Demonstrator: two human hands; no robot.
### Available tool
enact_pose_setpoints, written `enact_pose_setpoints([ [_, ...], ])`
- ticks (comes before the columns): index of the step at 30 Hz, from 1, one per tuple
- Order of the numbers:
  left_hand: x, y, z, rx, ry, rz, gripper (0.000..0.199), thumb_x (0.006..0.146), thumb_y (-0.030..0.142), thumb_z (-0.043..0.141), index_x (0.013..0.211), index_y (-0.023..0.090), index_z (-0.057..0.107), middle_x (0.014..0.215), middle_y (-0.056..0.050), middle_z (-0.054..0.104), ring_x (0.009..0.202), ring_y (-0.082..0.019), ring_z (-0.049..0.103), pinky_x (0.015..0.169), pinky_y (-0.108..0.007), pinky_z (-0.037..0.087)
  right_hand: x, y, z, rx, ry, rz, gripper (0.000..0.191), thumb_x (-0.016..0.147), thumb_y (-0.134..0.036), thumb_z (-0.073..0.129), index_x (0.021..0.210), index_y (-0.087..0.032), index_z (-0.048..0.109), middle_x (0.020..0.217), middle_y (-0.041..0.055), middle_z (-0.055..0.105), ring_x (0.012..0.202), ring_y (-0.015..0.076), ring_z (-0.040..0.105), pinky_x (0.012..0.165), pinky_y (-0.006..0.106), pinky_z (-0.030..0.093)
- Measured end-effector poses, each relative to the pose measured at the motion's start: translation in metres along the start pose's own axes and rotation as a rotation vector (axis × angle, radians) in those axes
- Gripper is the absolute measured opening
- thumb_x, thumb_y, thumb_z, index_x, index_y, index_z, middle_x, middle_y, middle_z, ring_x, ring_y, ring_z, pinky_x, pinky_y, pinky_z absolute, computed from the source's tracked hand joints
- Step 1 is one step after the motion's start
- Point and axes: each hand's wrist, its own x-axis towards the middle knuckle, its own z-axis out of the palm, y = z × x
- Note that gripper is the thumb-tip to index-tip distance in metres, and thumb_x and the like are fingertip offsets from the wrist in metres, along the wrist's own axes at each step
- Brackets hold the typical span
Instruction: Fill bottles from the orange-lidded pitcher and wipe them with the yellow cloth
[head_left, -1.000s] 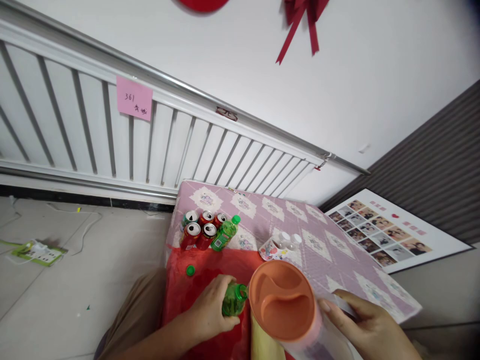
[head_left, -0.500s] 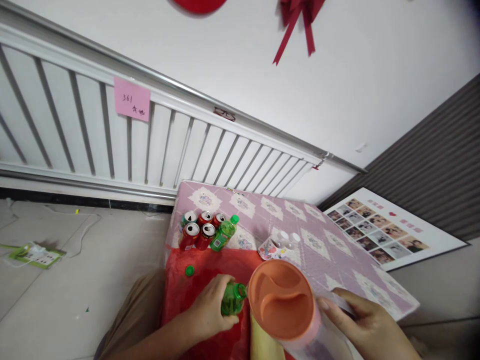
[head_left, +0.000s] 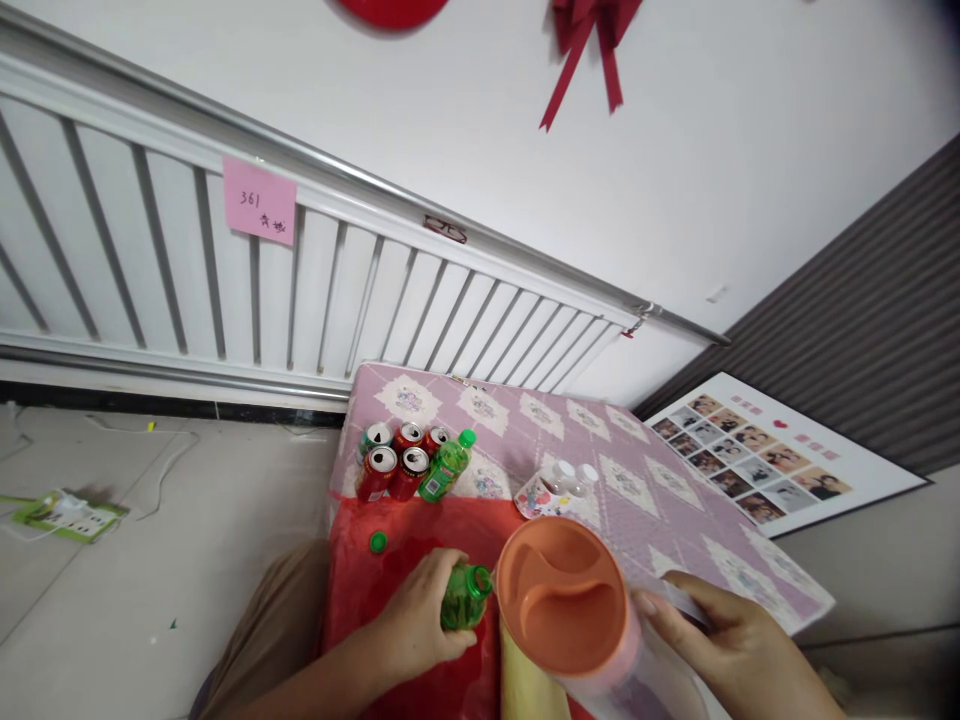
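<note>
Left hand [head_left: 411, 622] grips uncapped green plastic bottle [head_left: 460, 602]; right hand [head_left: 742, 645] grasps tilted clear plastic pitcher [head_left: 651, 672], orange lid [head_left: 566, 590] fitted, beside bottle mouth [head_left: 480, 579]. Green cap [head_left: 378, 542] lies on red sheet [head_left: 360, 590]. Fill level indeterminate.

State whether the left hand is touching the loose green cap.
Apart. The head view shows red cover between the left hand and the green cap.

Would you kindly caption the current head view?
Left hand holds uncapped green bottle beside orange-lidded pitcher in right hand.
</note>
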Motion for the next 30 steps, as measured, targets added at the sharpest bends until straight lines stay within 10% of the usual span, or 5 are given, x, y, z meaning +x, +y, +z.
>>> enact_pose_setpoints([
  [30, 0.0, 0.002, -0.001, -0.001, -0.008, 0.005, 0.07, 0.06, 0.01, 0.072, 0.123, 0.023, 0.044, 0.122, -0.009, 0.057, 0.113, -0.026, 0.055, 0.099, -0.039, 0.044, 0.0, 0.003, -0.004, 0.019, -0.088, 0.014, 0.037, 0.074, -0.05, 0.057, 0.053, -0.019, 0.056, 0.049, -0.0018, 0.049, 0.049, 0.0138, 0.05, 0.043, 0.02, 0.04],
])
